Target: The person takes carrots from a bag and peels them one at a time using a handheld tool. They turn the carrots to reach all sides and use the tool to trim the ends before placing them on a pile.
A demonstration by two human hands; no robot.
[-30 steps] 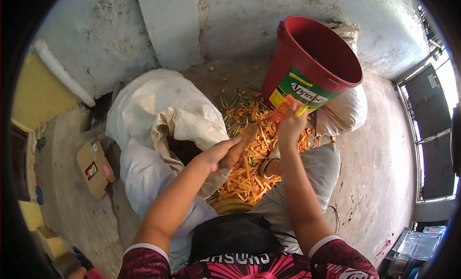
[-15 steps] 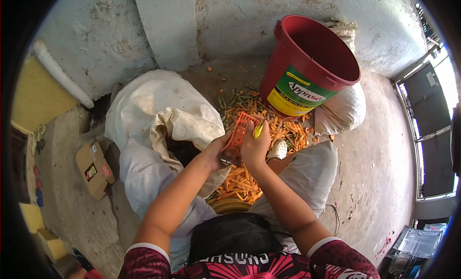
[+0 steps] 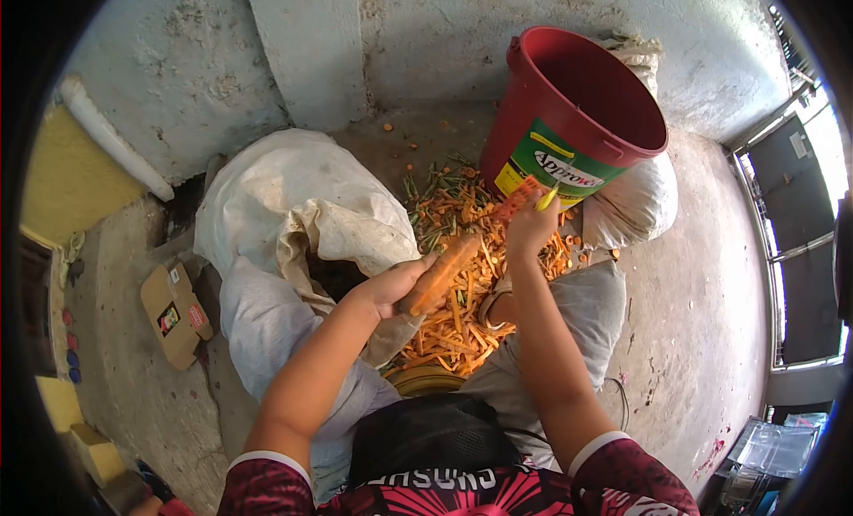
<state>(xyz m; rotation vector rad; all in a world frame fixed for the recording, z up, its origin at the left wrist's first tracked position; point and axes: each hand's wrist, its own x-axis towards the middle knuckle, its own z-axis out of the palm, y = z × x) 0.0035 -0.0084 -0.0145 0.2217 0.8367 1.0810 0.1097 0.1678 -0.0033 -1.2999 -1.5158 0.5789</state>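
My left hand (image 3: 395,285) is wrapped around the lower end of a large carrot (image 3: 447,272), its bright orange surface facing up and a darker patch near my fingers. My right hand (image 3: 533,230) grips an orange peeler (image 3: 517,199) with holes along its flat body; a yellow piece (image 3: 547,198) sticks out by the thumb. The peeler is apart from the carrot, up and to its right. Beneath both hands lies a heap of orange peelings (image 3: 444,343), with green stem bits (image 3: 453,180) at its far side.
A tall red bucket (image 3: 524,99) with a green and yellow label stands behind the heap. An open white sack (image 3: 293,178) is on the left, and another sack (image 3: 635,205) sits right of the bucket. Flattened cardboard (image 3: 176,316) lies farther left. A wall (image 3: 426,36) bounds the back.
My hands were close together with the peeler over the carrot. My right hand has swung right and up with the peeler, leaving the carrot exposed in my left hand.
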